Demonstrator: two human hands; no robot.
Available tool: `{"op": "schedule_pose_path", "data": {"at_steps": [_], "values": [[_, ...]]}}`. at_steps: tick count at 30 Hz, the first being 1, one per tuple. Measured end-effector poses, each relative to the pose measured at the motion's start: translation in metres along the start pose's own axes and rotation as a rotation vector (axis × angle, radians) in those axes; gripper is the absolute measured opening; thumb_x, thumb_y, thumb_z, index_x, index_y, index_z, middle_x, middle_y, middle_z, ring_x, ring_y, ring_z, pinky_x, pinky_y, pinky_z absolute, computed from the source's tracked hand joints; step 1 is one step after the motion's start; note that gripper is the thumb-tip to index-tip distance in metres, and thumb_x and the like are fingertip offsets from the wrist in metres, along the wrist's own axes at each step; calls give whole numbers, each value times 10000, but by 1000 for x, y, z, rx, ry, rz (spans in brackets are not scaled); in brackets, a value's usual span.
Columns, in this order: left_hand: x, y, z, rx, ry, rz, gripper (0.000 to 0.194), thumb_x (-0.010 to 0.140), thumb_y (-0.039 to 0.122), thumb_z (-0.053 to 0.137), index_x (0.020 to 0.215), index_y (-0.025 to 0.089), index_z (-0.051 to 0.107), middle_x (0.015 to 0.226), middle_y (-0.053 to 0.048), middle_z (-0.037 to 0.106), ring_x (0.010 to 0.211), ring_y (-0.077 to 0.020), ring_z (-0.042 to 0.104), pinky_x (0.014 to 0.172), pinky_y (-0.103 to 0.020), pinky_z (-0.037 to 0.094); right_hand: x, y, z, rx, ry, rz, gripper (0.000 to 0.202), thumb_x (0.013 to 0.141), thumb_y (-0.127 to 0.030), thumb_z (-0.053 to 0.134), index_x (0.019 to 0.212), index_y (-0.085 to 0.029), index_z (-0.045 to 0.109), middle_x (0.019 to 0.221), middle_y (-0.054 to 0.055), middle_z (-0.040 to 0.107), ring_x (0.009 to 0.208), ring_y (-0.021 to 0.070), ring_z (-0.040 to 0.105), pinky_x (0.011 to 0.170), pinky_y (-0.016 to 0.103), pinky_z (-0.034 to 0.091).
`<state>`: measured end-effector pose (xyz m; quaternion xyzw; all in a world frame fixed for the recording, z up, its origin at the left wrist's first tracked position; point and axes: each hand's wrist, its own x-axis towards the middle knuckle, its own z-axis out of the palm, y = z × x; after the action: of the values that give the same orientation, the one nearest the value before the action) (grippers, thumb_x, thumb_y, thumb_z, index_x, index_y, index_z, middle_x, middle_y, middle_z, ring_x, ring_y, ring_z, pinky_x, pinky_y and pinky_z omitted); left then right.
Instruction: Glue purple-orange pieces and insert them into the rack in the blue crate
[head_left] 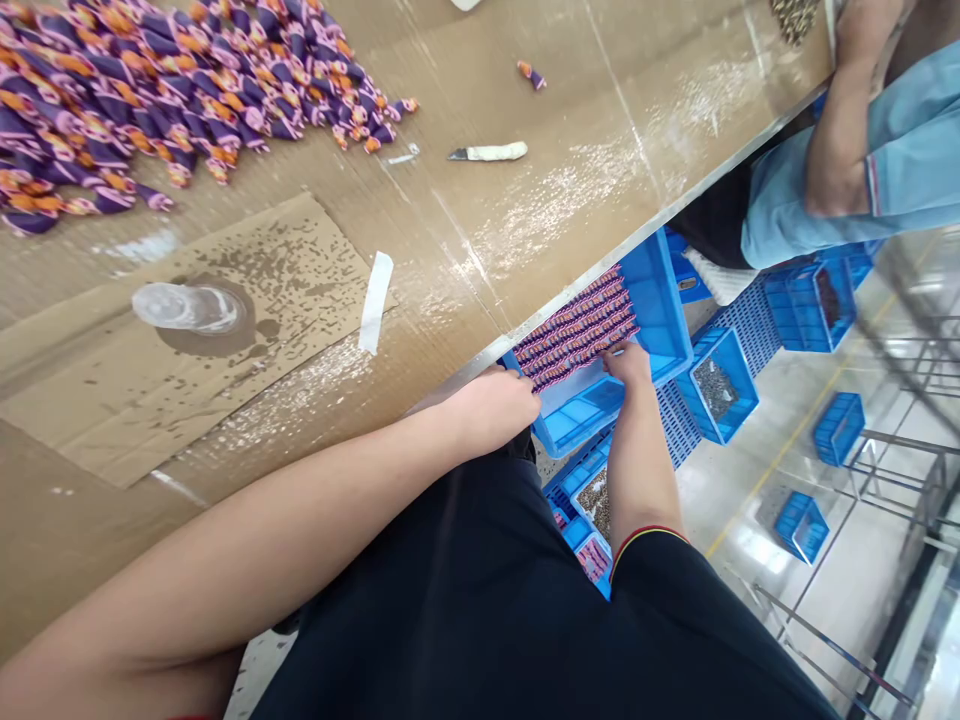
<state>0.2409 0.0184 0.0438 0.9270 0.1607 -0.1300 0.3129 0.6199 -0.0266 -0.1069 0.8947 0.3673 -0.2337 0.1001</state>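
A blue plastic crate [660, 300] sits below the table edge, holding a tidy row of purple-and-orange wrapped pieces [577, 325]. My left hand [495, 405] rests at the crate's near left corner, by the end of the row. My right hand [626, 362] touches the row's near right side with its fingertips. Whether either hand grips a piece is hidden by the fingers. A large loose heap of the same purple-and-orange pieces [150, 90] lies on the table at the far left.
The cardboard-covered table [525, 200] carries a taped knife [491, 152], a white strip [375, 300], a clear plastic lid [187, 307] and a stray piece [531, 74]. Another person's arm [847, 120] rests at the far right. More blue crates [720, 385] stand on the floor.
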Motion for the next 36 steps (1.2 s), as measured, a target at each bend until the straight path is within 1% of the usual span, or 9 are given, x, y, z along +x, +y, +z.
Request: {"op": "schedule_pose_path", "data": {"at_steps": [5, 9, 13, 16, 23, 25, 30, 32, 36], "values": [[-1, 0, -2, -14, 19, -4, 186, 1045, 66, 639, 1024, 114, 818, 1018, -163, 824, 1010, -312, 817, 814, -383, 544, -6, -4, 8, 17, -1, -27, 123, 989, -235, 670, 961, -235, 790, 740, 45, 789, 862, 278, 828, 1005, 401, 649], [1, -1, 1, -24, 25, -4, 177, 1028, 49, 657, 994, 109, 820, 1001, -163, 824, 997, -312, 818, 811, -385, 553, -4, -3, 14, 7, 37, -41, 150, 988, -261, 657, 1014, -224, 800, 849, 90, 825, 989, 312, 825, 1067, 444, 626], [3, -2, 7, -12, 61, -8, 166, 1036, 77, 669, 982, 109, 822, 1002, -175, 822, 990, -310, 820, 787, -379, 532, -1, -2, 17, -2, 80, -49, 124, 950, -273, 686, 990, -227, 794, 924, 113, 841, 1092, 332, 802, 1089, 455, 610], [4, -3, 10, -11, 70, -6, 165, 1040, 87, 669, 978, 109, 820, 998, -174, 821, 990, -306, 819, 785, -375, 528, 0, 0, 17, 6, 99, -51, 150, 927, -264, 697, 1025, -218, 801, 927, 102, 839, 1084, 323, 800, 1096, 459, 607], [4, -1, 7, 5, 26, -18, 176, 1034, 70, 648, 1004, 108, 817, 1021, -176, 822, 1015, -318, 816, 813, -383, 539, -2, 5, 14, 38, 98, -61, 215, 909, -253, 685, 1060, -218, 834, 976, 96, 857, 1041, 301, 810, 1081, 444, 616], [4, -1, 7, 0, 27, -22, 176, 1038, 72, 648, 1018, 107, 820, 1038, -179, 824, 1035, -320, 818, 825, -385, 547, -3, 5, 12, 46, 92, -51, 248, 909, -225, 666, 1086, -210, 839, 961, 93, 859, 1006, 291, 818, 1063, 426, 622], [4, -1, 7, -8, 19, -17, 198, 1059, 84, 628, 1031, 106, 822, 1058, -182, 827, 1064, -322, 823, 843, -391, 562, -6, 3, 5, 57, 70, -33, 282, 927, -148, 613, 1104, -207, 825, 820, 42, 822, 892, 256, 832, 1002, 375, 636], [5, -2, 8, -6, 18, -14, 201, 1059, 83, 625, 1033, 104, 822, 1060, -183, 827, 1067, -326, 824, 840, -394, 561, -7, 2, 2, 48, 68, -41, 261, 907, -131, 635, 1072, -217, 818, 802, 33, 814, 922, 263, 836, 1011, 379, 634], [5, -3, 11, -5, 46, -8, 174, 1041, 75, 653, 1002, 108, 819, 1027, -181, 825, 1036, -318, 824, 822, -384, 550, -10, 0, 0, 15, 62, -74, 214, 811, -90, 714, 949, -237, 783, 843, 42, 819, 1021, 291, 829, 1026, 395, 626]]}}
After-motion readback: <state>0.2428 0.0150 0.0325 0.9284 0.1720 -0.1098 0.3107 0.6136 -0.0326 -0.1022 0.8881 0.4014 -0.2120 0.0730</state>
